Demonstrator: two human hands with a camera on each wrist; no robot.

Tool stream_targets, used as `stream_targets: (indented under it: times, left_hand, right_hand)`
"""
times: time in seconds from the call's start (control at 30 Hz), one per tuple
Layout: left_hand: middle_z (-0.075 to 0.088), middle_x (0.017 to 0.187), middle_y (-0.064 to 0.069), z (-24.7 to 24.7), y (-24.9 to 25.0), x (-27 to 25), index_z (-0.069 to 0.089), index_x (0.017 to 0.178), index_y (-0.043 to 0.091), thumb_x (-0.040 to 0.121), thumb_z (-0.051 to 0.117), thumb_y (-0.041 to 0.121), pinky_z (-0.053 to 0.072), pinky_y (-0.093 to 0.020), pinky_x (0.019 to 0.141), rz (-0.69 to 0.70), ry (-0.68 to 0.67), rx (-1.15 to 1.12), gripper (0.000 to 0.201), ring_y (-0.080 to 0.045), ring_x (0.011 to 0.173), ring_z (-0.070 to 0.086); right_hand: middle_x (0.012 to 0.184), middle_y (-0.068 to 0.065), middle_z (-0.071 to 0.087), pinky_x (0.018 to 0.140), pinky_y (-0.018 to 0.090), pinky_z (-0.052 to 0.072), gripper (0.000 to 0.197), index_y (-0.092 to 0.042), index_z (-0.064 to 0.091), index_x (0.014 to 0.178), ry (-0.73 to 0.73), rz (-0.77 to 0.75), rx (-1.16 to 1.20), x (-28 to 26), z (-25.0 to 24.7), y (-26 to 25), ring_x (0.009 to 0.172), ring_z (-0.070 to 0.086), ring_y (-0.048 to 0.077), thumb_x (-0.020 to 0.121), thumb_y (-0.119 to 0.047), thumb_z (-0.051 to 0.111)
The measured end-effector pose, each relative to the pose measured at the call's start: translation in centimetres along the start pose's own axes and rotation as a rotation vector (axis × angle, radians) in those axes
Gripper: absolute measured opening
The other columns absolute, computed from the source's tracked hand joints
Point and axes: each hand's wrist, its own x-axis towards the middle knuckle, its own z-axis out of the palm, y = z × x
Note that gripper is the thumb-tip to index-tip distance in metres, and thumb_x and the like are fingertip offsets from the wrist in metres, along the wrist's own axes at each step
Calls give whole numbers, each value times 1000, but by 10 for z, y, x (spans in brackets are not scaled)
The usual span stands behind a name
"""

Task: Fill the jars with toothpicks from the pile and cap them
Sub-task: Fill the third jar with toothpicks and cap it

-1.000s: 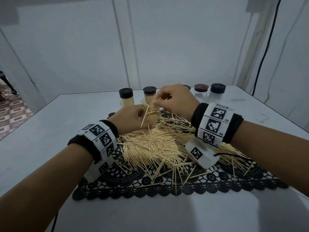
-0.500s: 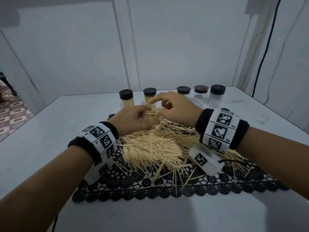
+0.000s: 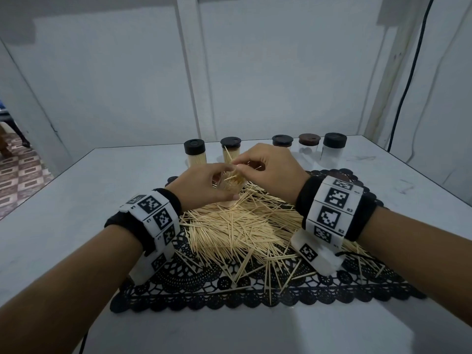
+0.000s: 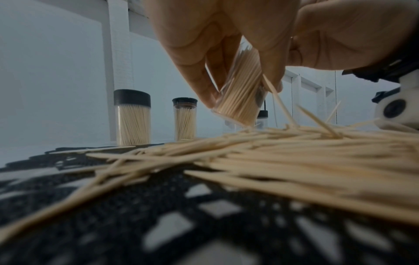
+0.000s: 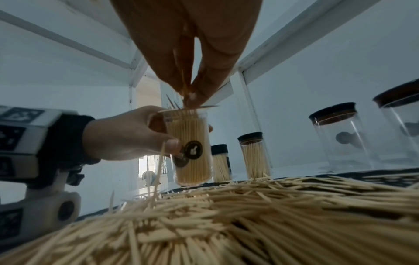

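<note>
The left hand (image 3: 201, 185) is curled round a clear, uncapped cylindrical jar (image 5: 189, 147) packed almost full with pale wooden toothpicks, holding it just above the far edge of the loose pile of toothpicks (image 3: 237, 226). The jar bears a round black sticker and, in the left wrist view, tilts a little. The right hand (image 3: 270, 169) hovers over the jar's open mouth with thumb and fingertips (image 5: 192, 96) pressed together on a few toothpicks (image 5: 184, 84) — their lower ends reach down among the ones already inside. A couple of sticks jut out crookedly at the rim.

The pile sprawls across a black lace doily (image 3: 229, 290) on the white table (image 3: 63, 213), near the person. Along the far side stand five capped jars: on the left, two narrow ones filled with toothpicks — a black-capped full jar (image 3: 195, 155) and a second full jar (image 3: 230, 149) just right of it. Further right are three clear empty jars (image 3: 333, 149), well apart from the hands, the middle one with a brown lid.
</note>
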Motion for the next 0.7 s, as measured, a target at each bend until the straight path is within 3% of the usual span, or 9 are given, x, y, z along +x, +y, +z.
stream_targets:
  times: [0.07,0.17,0.23,0.3,0.4,0.5,0.6,0.7]
  left_hand:
    - [58,101,6,-1,1,-1,53,129,20,75,74,38,36,-11,66,3,10,0,61,-9,89,53]
    - [54,89,13,-1,2,-1,54,128,20,75,74,38,35,-1,65,11,14,-3,59,-1,77,50]
    - [56,84,12,-1,2,-1,56,125,21,75,74,38,37,-5,64,18,24,-10,56,1,72,49]
    - [62,88,0,0,2,-1,59,120,20,75,74,39,39,-13,65,22,31,-23,52,-7,73,53]
    - [65,92,-8,0,1,-1,60,116,20,75,75,36,42,-24,70,31,32,-46,46,-19,80,57]
    - [66,92,-9,1,2,-1,61,115,23,75,75,34,43,-27,72,37,41,-70,44,-20,82,58]
    - [67,90,-6,0,2,-2,63,111,24,77,74,33,46,-30,76,33,45,-91,37,-20,84,59]
    - [66,87,2,-1,2,-3,62,98,29,77,74,29,45,-22,74,36,47,-114,25,-12,82,58]
  right_hand:
    - [86,-6,57,75,13,43,16,-9,71,99,44,-23,2,0,2,0,75,51,-2,86,-10,61]
    - [81,-2,60,69,12,46,10,-7,64,95,88,-13,73,-1,5,-1,72,56,6,86,-7,60]
    - [78,0,62,67,16,48,5,-6,61,90,98,-18,64,-1,7,-2,72,59,11,86,-8,61]
    - [78,4,66,69,22,47,5,-6,64,85,81,-43,32,0,8,-3,73,59,14,85,-11,63]
    - [86,7,63,66,15,36,14,-4,71,88,22,-70,-53,2,11,-1,76,50,10,87,-14,62]
    - [89,1,47,66,6,34,18,-4,71,99,-9,-60,-89,1,13,0,72,42,4,89,-11,57]
    - [92,1,47,66,3,36,26,-4,68,104,-41,-54,-73,-1,13,-1,71,41,0,83,0,53]
    - [92,-1,46,70,3,36,24,-7,65,103,-89,-99,-83,-2,12,-4,74,42,0,80,-4,58]
